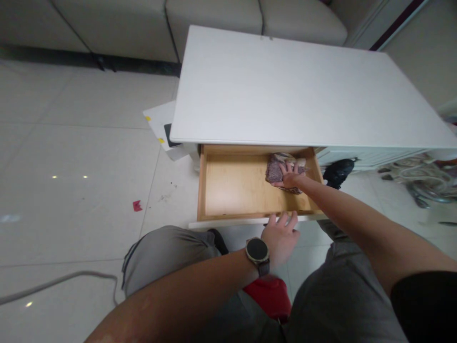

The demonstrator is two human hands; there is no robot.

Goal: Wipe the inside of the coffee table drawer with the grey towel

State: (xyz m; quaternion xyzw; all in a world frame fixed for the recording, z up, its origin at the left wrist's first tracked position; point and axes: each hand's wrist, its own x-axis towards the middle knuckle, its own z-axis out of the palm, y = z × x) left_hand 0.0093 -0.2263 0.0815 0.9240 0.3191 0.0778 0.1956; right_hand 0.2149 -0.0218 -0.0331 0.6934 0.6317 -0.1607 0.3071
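Note:
A white low table [303,90] has its wooden drawer [235,183] pulled out toward me. My right hand [291,177] lies flat on a folded purple-brown cloth [275,169] in the drawer's back right corner, fingers spread over it. My left hand [280,236], with a dark round watch on the wrist, has its fingers curled over the drawer's white front edge [228,222]. I am crouching, with my grey-trousered knees below the drawer.
A beige sofa [214,19] stands behind the table. White boxes [162,126] lie on the tiled floor left of the table, with a small red scrap [137,206] nearby. A grey cable [60,278] runs at lower left. A black object [339,170] and a wire frame [421,183] sit on the right.

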